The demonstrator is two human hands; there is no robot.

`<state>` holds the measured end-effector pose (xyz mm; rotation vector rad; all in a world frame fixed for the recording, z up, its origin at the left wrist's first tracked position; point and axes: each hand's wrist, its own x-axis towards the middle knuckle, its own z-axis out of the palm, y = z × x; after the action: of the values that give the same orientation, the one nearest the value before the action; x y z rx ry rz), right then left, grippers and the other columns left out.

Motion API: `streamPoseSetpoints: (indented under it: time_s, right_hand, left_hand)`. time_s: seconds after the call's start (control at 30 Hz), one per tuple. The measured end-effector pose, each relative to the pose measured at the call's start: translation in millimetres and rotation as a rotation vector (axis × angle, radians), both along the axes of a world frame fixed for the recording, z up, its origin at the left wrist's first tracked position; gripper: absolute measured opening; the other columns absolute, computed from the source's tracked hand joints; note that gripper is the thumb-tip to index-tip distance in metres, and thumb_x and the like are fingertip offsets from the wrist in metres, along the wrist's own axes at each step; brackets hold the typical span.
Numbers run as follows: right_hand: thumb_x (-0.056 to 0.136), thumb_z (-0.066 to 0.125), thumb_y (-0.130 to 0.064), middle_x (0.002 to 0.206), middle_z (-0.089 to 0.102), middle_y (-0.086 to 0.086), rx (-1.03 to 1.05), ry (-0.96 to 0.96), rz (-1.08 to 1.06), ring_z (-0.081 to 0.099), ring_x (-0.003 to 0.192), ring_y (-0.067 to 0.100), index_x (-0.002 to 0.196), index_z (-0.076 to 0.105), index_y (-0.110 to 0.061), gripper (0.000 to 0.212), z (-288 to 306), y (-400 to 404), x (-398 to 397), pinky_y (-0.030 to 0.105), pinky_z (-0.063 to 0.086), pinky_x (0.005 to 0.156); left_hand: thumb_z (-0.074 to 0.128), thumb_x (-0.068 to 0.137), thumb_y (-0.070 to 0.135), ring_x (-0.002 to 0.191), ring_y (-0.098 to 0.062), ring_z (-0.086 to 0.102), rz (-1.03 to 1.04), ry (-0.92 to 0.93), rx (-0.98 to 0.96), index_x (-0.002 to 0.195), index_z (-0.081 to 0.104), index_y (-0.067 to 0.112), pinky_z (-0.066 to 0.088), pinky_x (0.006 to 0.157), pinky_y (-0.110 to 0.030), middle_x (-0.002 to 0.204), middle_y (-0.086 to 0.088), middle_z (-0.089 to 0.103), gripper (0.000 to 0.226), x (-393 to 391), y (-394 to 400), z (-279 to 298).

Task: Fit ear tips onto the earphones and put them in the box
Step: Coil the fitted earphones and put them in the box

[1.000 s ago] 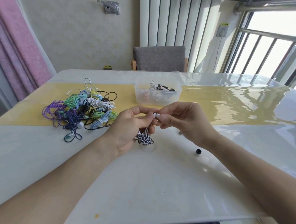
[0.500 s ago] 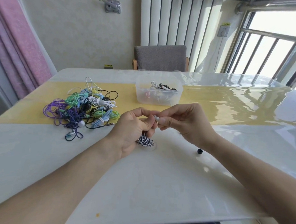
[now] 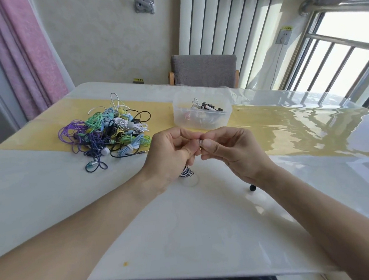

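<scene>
My left hand (image 3: 171,156) grips a striped black-and-white earphone; its coiled cable (image 3: 186,173) hangs below my palm, just above the table. My right hand (image 3: 230,152) pinches a small white ear tip (image 3: 200,142) against the earbud, fingertips of both hands touching. The earbud itself is mostly hidden by my fingers. A clear plastic box (image 3: 201,116) with several earphones inside stands just behind my hands. A loose black ear tip (image 3: 252,187) lies on the table by my right wrist.
A tangled pile of coloured earphones (image 3: 108,132) lies at the left on the yellow table runner (image 3: 287,128). The white table (image 3: 174,228) has a glossy cover. A grey chair (image 3: 205,70) stands behind the table's far edge.
My hands have closed in on each other, and the white ear tip is now almost hidden between my fingertips. The coiled cable has shifted slightly under my left hand.
</scene>
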<state>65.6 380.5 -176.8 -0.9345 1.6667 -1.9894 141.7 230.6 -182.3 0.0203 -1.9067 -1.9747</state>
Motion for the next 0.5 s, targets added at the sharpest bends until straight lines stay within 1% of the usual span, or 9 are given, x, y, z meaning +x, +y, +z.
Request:
streamPoseSetpoints:
  time_s: [0.07,0.17,0.37,0.5]
  right_hand:
    - [0.073,0.077,-0.019,0.076,0.073,0.011,0.000,0.000,-0.016,0.069,0.068,0.022,0.083,0.077,-0.010,0.014,1.0,2.7,-2.5,0.029,0.057,0.072]
    - [0.078,0.069,-0.010,0.077,0.074,0.010,0.023,-0.001,-0.025,0.070,0.071,0.021,0.090,0.071,0.000,0.015,2.5,5.8,-4.3,0.027,0.057,0.073]
    - [0.081,0.066,-0.008,0.077,0.073,0.011,0.036,-0.032,-0.029,0.070,0.072,0.021,0.089,0.068,0.000,0.011,5.1,6.5,-4.7,0.026,0.057,0.073]
    - [0.083,0.069,-0.007,0.084,0.074,0.016,0.059,0.027,-0.042,0.070,0.076,0.025,0.096,0.069,0.001,0.016,5.2,5.8,-2.6,0.030,0.058,0.075]
  left_hand:
    - [0.056,0.093,-0.007,0.053,-0.018,0.045,-0.007,-0.007,0.046,0.085,0.068,0.015,0.041,0.050,-0.021,0.061,-0.006,0.060,0.026,-0.8,1.6,0.6]
    - [0.055,0.094,-0.006,0.049,-0.013,0.044,-0.011,0.001,0.055,0.091,0.067,0.011,0.041,0.051,-0.020,0.059,-0.002,0.059,0.021,-1.5,3.0,0.9]
    - [0.056,0.094,-0.003,0.050,-0.013,0.047,0.004,0.015,0.042,0.094,0.067,0.012,0.043,0.053,-0.020,0.062,0.002,0.061,0.018,-2.3,-0.1,0.1]
    - [0.057,0.094,-0.003,0.051,-0.013,0.048,0.023,0.032,-0.013,0.094,0.066,0.012,0.044,0.053,-0.021,0.062,0.003,0.062,0.018,-3.0,-0.9,-1.9]
